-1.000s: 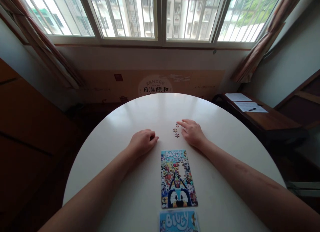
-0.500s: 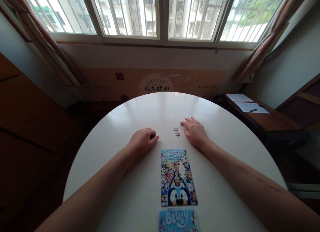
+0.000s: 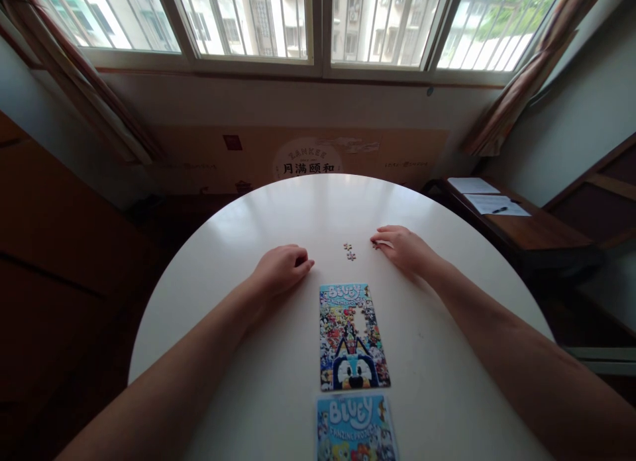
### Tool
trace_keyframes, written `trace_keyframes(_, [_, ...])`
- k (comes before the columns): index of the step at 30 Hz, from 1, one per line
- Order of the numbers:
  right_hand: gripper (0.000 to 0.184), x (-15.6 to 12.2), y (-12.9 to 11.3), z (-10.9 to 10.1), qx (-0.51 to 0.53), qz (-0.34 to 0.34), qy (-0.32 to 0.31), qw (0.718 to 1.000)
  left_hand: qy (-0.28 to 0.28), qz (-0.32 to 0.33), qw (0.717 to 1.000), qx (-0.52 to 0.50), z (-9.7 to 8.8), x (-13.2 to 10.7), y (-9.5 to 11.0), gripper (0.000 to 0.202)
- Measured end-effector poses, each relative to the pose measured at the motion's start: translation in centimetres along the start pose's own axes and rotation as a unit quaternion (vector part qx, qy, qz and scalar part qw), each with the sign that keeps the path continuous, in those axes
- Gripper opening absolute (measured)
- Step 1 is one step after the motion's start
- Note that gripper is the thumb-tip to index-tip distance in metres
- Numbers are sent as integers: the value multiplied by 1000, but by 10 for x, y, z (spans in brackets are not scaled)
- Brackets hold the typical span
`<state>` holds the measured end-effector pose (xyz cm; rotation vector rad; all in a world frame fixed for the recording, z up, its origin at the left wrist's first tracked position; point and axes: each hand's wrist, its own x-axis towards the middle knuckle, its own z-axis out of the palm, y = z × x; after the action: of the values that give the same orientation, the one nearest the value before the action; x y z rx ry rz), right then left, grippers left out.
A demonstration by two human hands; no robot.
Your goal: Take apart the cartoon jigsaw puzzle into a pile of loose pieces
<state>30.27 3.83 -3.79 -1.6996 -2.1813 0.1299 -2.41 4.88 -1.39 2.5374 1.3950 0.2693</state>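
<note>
My right hand (image 3: 401, 246) is over the far right of the table, thumb and fingers closed on a small jigsaw puzzle piece (image 3: 374, 245). Two loose puzzle pieces, an upper one (image 3: 347, 246) and a lower one (image 3: 351, 256), lie between my hands. On the left, my left hand (image 3: 283, 267) rests on the table with curled fingers and nothing visible in it. Nearer to me lies a colourful jigsaw puzzle (image 3: 354, 371) with a blue cartoon dog; a white gap shows in its upper right. Below it, a matching picture card (image 3: 352, 424) is cut off by the view's edge.
The round white table (image 3: 238, 395) fills the middle. To the right stands a brown wooden side table (image 3: 551, 239) with papers (image 3: 489, 204) and a pen (image 3: 499, 210). Barred windows and curtains are beyond, with a printed cardboard panel (image 3: 189, 150) under them.
My right hand has shifted to the right, away from the two loose pieces, with a puzzle piece at its fingertips. The left hand stays in place. The camera has tilted slightly.
</note>
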Motion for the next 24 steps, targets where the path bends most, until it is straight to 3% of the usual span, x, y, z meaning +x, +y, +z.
trace_keyframes(9, [9,-6,-1,-27,-22,22,-52,998,-4,-4,1000,-6,0,-1,0,30])
trace_keyframes(15, [21,-7,-6,-23,-35,34,-38,998,-12,-11,1000,-9,-1,-1,-1,31])
trace_keyframes(24, [17,-5,-15,-19,-46,36,-37,998,-13,-9,1000,-10,-1,-1,0,30])
